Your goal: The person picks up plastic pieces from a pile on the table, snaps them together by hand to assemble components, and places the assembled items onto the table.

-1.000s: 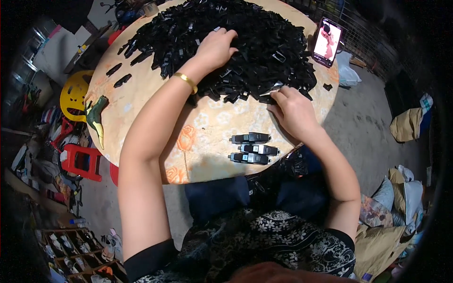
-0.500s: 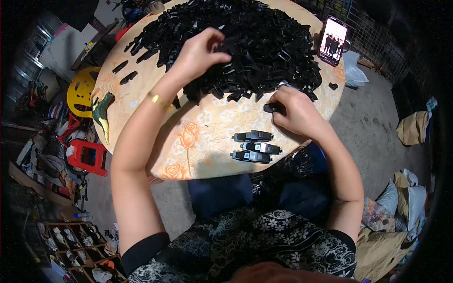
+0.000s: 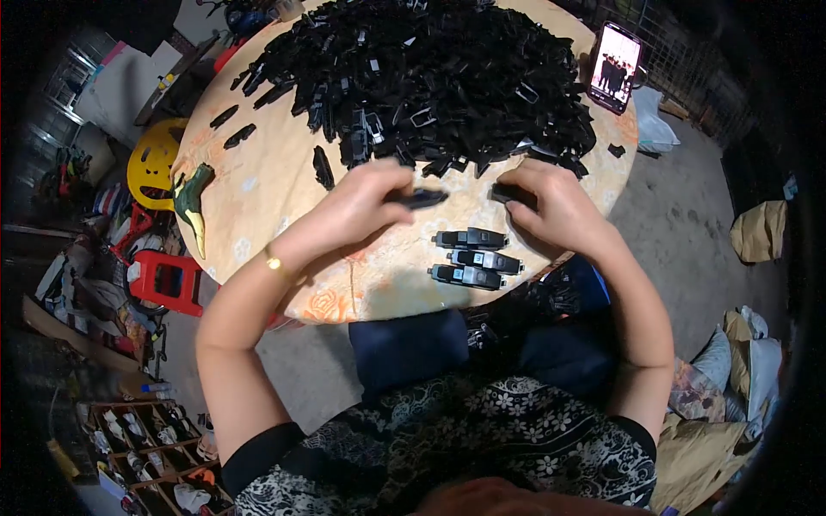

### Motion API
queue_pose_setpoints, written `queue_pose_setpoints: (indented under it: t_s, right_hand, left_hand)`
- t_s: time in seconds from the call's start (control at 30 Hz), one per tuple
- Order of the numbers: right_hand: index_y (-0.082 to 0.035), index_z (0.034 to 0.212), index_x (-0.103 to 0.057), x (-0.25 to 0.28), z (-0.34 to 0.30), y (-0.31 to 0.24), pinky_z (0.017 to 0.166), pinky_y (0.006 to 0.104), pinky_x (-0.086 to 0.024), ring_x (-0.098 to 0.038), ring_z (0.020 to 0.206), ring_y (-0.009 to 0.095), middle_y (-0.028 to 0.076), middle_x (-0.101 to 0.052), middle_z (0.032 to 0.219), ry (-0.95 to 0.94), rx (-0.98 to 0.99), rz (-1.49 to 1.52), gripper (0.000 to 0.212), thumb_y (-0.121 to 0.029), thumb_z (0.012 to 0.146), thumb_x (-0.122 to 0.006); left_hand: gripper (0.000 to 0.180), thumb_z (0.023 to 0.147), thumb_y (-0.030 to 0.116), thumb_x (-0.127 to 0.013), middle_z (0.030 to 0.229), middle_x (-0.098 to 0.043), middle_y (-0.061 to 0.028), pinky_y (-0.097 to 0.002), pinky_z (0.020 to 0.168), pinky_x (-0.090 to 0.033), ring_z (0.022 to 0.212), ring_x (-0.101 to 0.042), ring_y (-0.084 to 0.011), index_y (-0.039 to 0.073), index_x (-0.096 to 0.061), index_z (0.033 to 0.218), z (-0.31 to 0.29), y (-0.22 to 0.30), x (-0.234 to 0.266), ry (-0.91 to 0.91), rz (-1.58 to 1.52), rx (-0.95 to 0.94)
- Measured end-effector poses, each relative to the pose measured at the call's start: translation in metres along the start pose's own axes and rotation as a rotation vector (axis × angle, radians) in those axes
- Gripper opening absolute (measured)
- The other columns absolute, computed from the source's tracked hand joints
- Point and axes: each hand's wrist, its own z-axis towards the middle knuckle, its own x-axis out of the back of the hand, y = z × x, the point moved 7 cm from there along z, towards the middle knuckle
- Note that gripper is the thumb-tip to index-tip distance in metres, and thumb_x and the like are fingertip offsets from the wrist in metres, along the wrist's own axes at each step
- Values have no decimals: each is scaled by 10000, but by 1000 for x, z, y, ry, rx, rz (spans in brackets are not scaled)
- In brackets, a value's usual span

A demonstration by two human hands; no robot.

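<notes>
Ahead of the left grip [image 3: 370,196] and right grip [image 3: 555,199] lay a black pile [image 3: 447,95]. The left was clamped on a blurred black part [image 3: 428,199], the right on a dark piece [image 3: 514,196], both partly hidden; earlier, the left hung over the pile.

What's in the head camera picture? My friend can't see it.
A person's left hand holds a black piece and the right hand holds another black piece, over a round flowery table. Beyond them sits a big pile of black pieces; nearer, three black parts lie side by side. A lit phone stands at the right.
</notes>
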Motion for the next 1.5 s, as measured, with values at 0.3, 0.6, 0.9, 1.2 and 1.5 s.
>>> queue_pose_setpoints:
  t_s: [0.3,0.6,0.9,1.2,1.5]
  right_hand:
    - [16,1054,-633,8,-12,26,792,389,-519,-652,867,334,203,-658,952,46,-169,183,351,-105,725,-643]
    - [-24,999,-622,-4,-5,11,635,204,-457,-544,704,42,-11,-595,777,-31,-291,656,261,-44,757,-717]
    - [-28,979,-677,-25,-14,-1,634,283,-497,-604,688,132,63,-651,790,-278,-218,418,267,-68,717,-712]
    - [-21,909,-685,-7,-21,-21,693,379,-502,-625,773,301,125,-631,843,-230,72,41,232,-115,709,-755]
    - [-26,935,-671,-4,-14,-15,710,405,-488,-604,836,317,127,-615,827,-88,35,-59,236,-143,742,-738]
  left_hand:
    - [287,712,82,-802,839,-580,-71,-281,659,-476,735,-577,-153,-10,-626,919,37,0,16,223,-122,43]
    - [201,750,121,-725,867,-569,-112,-388,765,-456,855,-544,-311,29,-624,899,10,35,-29,154,-75,-154]
    - [290,842,96,-608,927,-623,-205,-406,725,-500,836,-625,-365,27,-588,1123,-3,47,-34,10,-4,129]
    - [283,861,42,-610,859,-575,-115,-347,746,-474,800,-566,-238,29,-629,1143,15,27,-20,-14,-74,60]
    - [166,726,119,-754,787,-576,-121,-396,725,-447,790,-538,-309,23,-679,839,19,43,-33,136,13,-55]
